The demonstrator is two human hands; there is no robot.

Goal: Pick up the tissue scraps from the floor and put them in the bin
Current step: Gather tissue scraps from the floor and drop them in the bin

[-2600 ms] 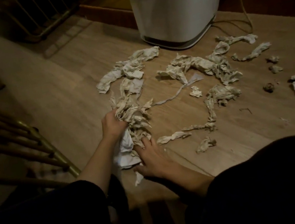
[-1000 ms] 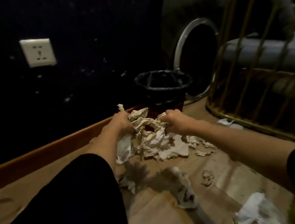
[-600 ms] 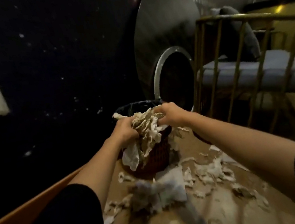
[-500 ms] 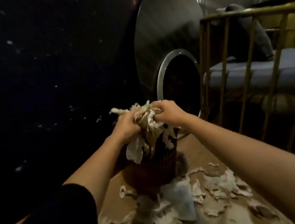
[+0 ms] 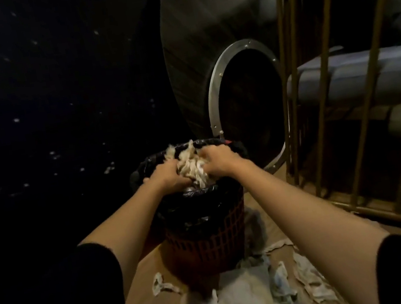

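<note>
A bunch of crumpled tissue scraps is squeezed between my two hands, right over the mouth of the bin. My left hand grips it from the left and my right hand from the right. The bin is a dark red lattice basket lined with a black bag, standing on the wooden floor. The lower part of the bunch dips inside the rim. More tissue scraps lie scattered on the floor in front of the bin.
A gold metal railing with a grey cushion behind it stands to the right. A round metal-rimmed opening is in the wall just behind the bin. A dark wall fills the left side.
Both hands have carried the tissue bunch from the floor up to the bin and lowered it into the bin's mouth. The view has closed in on the bin.
</note>
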